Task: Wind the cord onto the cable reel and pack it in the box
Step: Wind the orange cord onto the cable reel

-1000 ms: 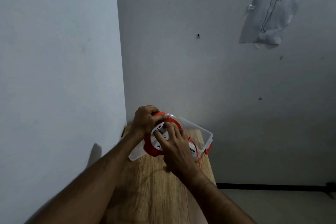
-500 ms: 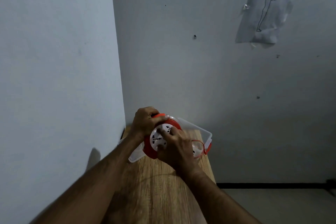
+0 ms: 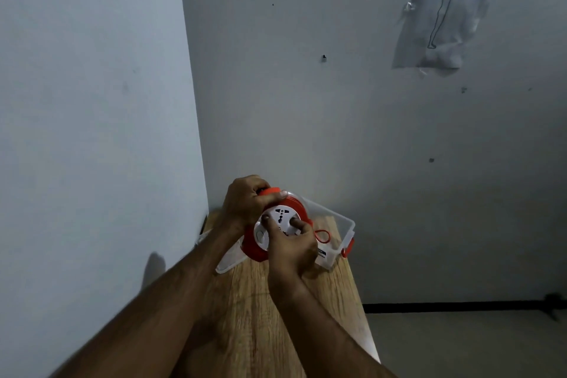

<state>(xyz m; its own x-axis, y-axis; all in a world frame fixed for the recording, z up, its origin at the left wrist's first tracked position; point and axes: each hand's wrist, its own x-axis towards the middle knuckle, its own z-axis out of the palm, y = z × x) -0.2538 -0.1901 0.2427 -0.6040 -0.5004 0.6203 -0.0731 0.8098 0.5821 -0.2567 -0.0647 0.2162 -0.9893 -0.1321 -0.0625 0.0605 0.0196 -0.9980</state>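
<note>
Over the box (image 3: 345,224) (cord (image 3: 322,236) inside), left hand (image 3: 245,202) grips reel (image 3: 254,247); right hand (image 3: 293,250) pinches it.

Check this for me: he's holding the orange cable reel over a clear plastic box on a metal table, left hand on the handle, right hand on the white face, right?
Not quite: the head view shows a wooden table, not metal. The rest holds: the left hand grips the handle of the orange cable reel over the clear box, and the right hand is on its white face.
</note>
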